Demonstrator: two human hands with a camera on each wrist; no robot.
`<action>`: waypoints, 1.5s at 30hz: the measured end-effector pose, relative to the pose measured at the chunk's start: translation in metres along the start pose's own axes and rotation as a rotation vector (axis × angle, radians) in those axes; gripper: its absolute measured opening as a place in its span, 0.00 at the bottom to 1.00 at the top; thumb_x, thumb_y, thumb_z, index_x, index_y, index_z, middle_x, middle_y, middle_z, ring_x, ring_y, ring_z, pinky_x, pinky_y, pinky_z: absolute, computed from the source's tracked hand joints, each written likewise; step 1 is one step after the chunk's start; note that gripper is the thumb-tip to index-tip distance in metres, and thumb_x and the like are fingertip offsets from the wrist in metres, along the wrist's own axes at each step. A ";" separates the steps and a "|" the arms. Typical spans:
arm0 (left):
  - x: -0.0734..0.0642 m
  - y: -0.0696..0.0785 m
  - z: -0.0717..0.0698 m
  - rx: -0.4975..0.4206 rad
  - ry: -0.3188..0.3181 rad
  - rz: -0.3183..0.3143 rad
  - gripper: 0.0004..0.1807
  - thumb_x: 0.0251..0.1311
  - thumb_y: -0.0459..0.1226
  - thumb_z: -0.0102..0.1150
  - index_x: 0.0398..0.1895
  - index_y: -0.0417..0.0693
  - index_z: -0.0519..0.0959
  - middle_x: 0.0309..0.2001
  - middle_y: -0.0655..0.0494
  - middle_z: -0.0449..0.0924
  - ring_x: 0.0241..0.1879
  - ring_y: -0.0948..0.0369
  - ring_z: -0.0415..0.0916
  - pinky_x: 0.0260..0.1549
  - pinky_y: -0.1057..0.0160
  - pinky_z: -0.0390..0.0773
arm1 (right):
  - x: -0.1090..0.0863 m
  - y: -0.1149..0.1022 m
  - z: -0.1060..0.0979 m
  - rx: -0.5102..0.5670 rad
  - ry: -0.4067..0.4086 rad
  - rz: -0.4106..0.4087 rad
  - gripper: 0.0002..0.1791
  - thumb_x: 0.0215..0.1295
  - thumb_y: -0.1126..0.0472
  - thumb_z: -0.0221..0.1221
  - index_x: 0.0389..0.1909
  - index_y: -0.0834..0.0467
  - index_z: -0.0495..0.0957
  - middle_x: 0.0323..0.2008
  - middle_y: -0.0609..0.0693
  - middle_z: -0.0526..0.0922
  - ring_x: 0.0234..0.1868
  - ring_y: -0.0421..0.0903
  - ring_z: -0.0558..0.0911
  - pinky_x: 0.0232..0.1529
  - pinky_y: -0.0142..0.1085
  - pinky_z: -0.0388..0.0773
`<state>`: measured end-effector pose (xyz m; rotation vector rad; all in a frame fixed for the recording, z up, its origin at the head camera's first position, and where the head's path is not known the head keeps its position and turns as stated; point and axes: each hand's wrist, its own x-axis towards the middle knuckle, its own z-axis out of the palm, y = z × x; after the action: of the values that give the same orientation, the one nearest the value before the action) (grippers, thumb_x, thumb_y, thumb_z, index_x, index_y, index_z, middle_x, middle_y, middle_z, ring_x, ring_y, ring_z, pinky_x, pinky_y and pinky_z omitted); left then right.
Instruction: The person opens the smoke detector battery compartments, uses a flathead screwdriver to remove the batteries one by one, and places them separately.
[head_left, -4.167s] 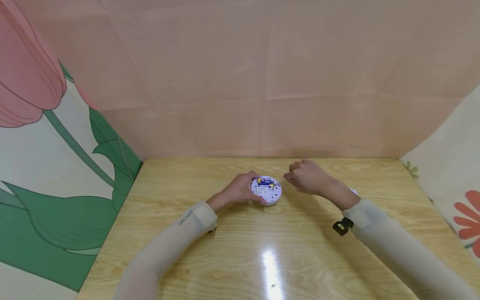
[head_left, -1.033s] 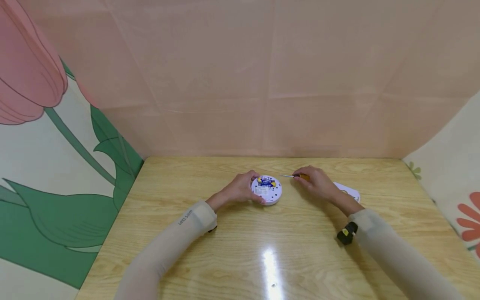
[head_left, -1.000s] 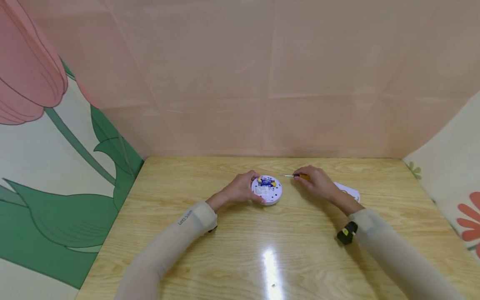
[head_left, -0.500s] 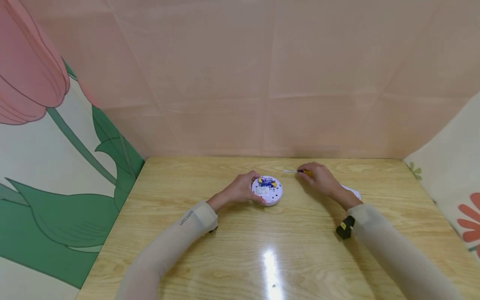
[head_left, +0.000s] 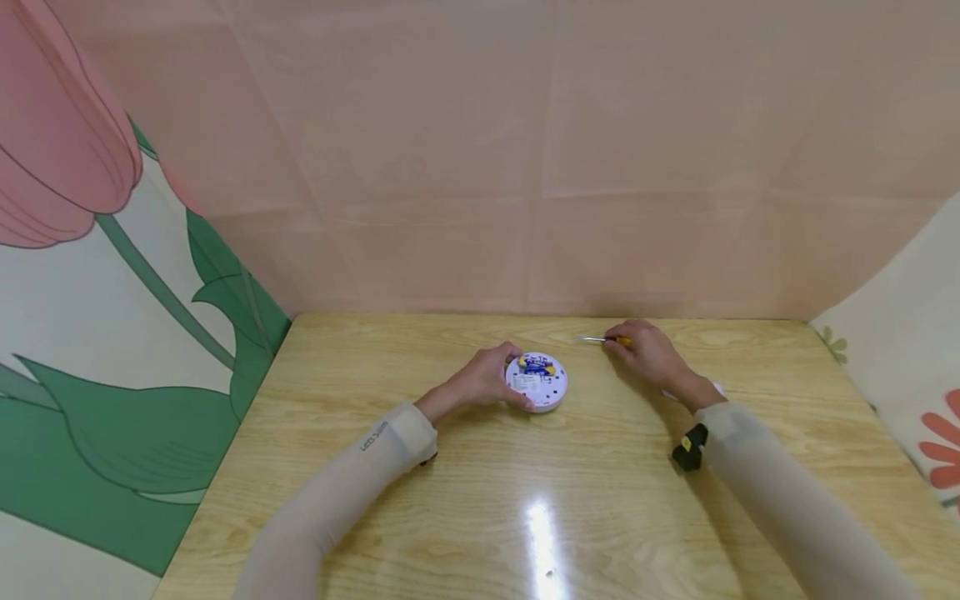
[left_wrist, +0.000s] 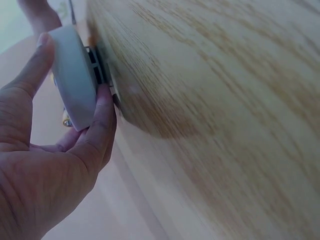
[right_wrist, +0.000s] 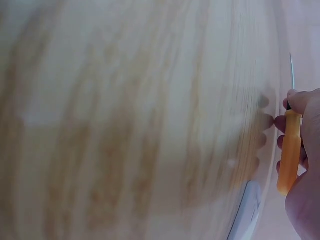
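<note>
Batteries (head_left: pixel 537 365) top a white disc (head_left: pixel 534 390) held by the left hand (head_left: pixel 486 377); only the left wrist view reveals the dark fitting (left_wrist: pixel 96 65) beneath it. Right of the disc, the right hand (head_left: pixel 647 350) grips a screwdriver (right_wrist: pixel 292 134), whose full handle only the right wrist view shows.

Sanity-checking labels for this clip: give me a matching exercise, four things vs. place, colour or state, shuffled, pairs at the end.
Things
1. Screwdriver
2. Round white device
3. Batteries
4. Flat white piece

Place, colour or state
A. Lying on the table, partly hidden from the head camera
B. Blue and yellow, at the device's upward face
C. Orange-handled, held in the right hand
D. Gripped at its edge by the left hand

Pairs: 1-C, 2-D, 3-B, 4-A
</note>
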<state>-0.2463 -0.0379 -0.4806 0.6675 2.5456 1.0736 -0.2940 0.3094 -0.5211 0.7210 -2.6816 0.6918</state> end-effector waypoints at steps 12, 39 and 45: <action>0.000 0.000 0.001 -0.005 0.004 0.009 0.49 0.41 0.45 0.90 0.67 0.41 0.73 0.59 0.48 0.84 0.57 0.55 0.80 0.63 0.57 0.77 | -0.001 0.010 0.003 -0.036 0.016 -0.041 0.07 0.66 0.65 0.72 0.42 0.63 0.90 0.35 0.55 0.84 0.36 0.51 0.77 0.37 0.46 0.74; 0.000 -0.002 0.000 -0.007 0.009 0.018 0.50 0.42 0.46 0.90 0.68 0.41 0.73 0.59 0.48 0.83 0.57 0.55 0.80 0.63 0.58 0.77 | -0.005 0.005 -0.002 -0.017 -0.035 0.039 0.11 0.67 0.64 0.72 0.48 0.63 0.89 0.39 0.57 0.83 0.38 0.52 0.75 0.37 0.44 0.71; -0.001 -0.002 0.000 -0.010 0.012 0.019 0.49 0.42 0.46 0.90 0.67 0.41 0.73 0.59 0.48 0.84 0.57 0.55 0.80 0.63 0.57 0.77 | -0.005 0.004 -0.004 -0.021 -0.062 0.040 0.13 0.69 0.62 0.71 0.50 0.64 0.88 0.40 0.58 0.84 0.39 0.53 0.76 0.38 0.45 0.72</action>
<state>-0.2456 -0.0396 -0.4819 0.6858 2.5472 1.0999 -0.2911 0.3164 -0.5210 0.6970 -2.7625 0.6610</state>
